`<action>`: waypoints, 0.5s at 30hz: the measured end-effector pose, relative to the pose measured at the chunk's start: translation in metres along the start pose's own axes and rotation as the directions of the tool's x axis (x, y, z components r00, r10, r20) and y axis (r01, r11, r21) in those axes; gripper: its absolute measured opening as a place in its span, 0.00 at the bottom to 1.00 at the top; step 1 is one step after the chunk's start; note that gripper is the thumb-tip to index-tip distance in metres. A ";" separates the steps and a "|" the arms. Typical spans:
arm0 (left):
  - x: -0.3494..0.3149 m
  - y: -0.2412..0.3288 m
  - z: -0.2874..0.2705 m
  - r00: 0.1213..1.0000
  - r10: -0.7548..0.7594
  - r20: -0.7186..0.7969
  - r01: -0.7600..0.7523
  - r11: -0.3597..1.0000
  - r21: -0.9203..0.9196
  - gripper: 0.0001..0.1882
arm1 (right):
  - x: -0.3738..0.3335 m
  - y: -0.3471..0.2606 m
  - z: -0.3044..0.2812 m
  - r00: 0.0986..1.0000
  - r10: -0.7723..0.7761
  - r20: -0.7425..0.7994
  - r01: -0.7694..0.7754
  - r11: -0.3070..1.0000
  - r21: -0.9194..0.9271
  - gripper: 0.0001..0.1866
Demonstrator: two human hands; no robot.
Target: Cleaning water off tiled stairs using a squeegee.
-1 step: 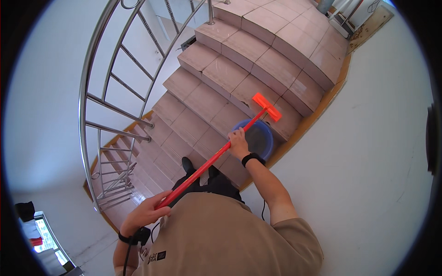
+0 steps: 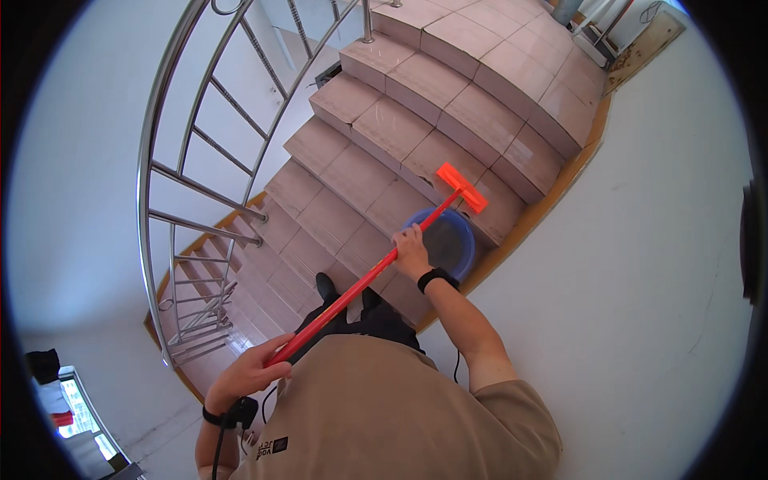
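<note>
A red pole slants through mid-frame, its orange head over tiled stairs, right hand wrapped mid-shaft, left hand gripping its lower-left end; a low swing could knock the blue bucket at centre-right.

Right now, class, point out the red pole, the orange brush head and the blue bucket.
Red pole [image 2: 344, 300]: head view, middle stretch.
Orange brush head [image 2: 463, 187]: head view, its middle.
Blue bucket [image 2: 469, 248]: head view, right rim.
</note>
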State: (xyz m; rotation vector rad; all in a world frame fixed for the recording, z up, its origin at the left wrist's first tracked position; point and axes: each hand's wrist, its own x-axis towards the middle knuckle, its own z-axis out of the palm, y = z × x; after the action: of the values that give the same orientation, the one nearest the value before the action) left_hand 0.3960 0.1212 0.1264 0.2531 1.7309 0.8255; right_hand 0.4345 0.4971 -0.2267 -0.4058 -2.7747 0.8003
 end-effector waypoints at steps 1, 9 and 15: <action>-0.009 -0.002 -0.002 1.000 0.002 -0.015 -0.002 0.999 -0.041 0.32 | -0.001 -0.012 0.003 1.000 -0.008 0.014 0.007 1.000 0.011 0.10; -0.013 0.004 0.005 0.998 -0.035 -0.044 0.031 0.995 -0.090 0.32 | 0.007 -0.024 -0.006 0.999 -0.010 0.039 0.011 1.000 -0.011 0.11; 0.028 0.022 0.019 1.000 -0.011 0.003 0.011 0.996 -0.094 0.33 | 0.030 0.018 -0.020 0.998 0.035 0.050 -0.034 0.999 -0.022 0.11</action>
State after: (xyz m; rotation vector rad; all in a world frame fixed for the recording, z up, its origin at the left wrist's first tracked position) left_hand 0.3987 0.1602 0.1168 0.1813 1.6852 0.8955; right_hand 0.4160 0.5306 -0.2161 -0.4443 -2.8323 0.8001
